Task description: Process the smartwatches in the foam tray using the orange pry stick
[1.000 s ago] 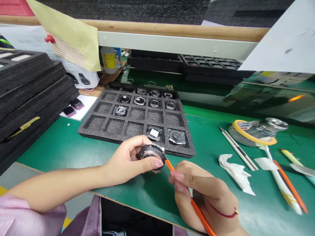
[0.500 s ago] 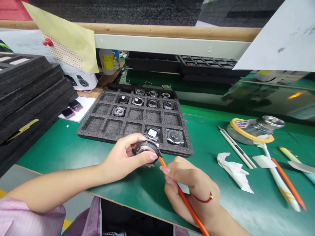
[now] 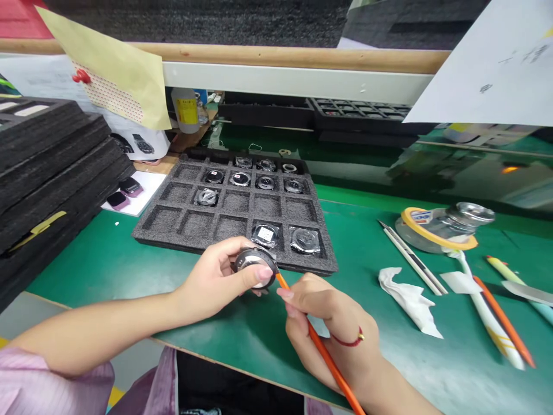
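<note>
My left hand [image 3: 220, 276] is closed around a round black watch case [image 3: 248, 262], thumb across its face, tilted just above the table near the tray's front edge. My right hand [image 3: 330, 325] pinches a slim orange stick [image 3: 322, 349] like a pen. Its upper end meets the right rim of the watch case; the exact tip is too small to make out. Behind both hands lies a dark foam tray [image 3: 199, 225] with square compartments. Several round watch cases in clear film sit in it, including one with a white label [image 3: 265, 234] and one at the front right corner [image 3: 305, 239].
At right are a glass jar [image 3: 444, 227] with a yellow ring, a crumpled tissue [image 3: 408, 300], white tweezers [image 3: 412, 259], a toothbrush [image 3: 488, 317] and another orange stick [image 3: 505, 323]. Stacked foam trays [image 3: 56, 167] rise at left beside two small purple watches [image 3: 123, 193].
The watch case has turned slightly in my left hand, showing more of its shiny face. My right hand and the orange stick have shifted a little left; the view has moved slightly.
</note>
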### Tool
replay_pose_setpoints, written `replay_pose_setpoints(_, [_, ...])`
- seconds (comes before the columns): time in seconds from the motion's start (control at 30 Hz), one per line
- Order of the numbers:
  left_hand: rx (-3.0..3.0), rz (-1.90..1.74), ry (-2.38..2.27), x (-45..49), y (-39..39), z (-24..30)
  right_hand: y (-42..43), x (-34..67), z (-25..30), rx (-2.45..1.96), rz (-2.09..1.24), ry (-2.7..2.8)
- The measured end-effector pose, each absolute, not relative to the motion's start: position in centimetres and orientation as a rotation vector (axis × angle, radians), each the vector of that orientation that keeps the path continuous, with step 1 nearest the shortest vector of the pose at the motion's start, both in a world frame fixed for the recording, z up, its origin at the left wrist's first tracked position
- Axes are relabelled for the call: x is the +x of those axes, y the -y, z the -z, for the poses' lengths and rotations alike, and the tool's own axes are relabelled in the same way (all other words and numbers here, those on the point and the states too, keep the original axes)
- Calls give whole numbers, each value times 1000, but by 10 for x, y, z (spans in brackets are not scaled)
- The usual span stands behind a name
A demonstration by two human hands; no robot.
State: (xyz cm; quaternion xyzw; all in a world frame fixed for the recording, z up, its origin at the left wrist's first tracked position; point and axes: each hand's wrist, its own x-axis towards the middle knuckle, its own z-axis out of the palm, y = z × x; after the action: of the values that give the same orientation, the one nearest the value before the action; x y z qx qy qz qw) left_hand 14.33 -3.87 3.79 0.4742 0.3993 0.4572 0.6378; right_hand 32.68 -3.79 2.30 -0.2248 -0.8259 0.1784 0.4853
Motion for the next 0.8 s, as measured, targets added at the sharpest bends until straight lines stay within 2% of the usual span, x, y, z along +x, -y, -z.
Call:
replay_pose_setpoints(0.53, [1103,-1043,-903,140,37,-33,39,325,-24,-516,-468,2034])
replay_pose_setpoints(0.8, [1083,-1029,-809,140,39,-35,37,334,-32,-701,-522,1554])
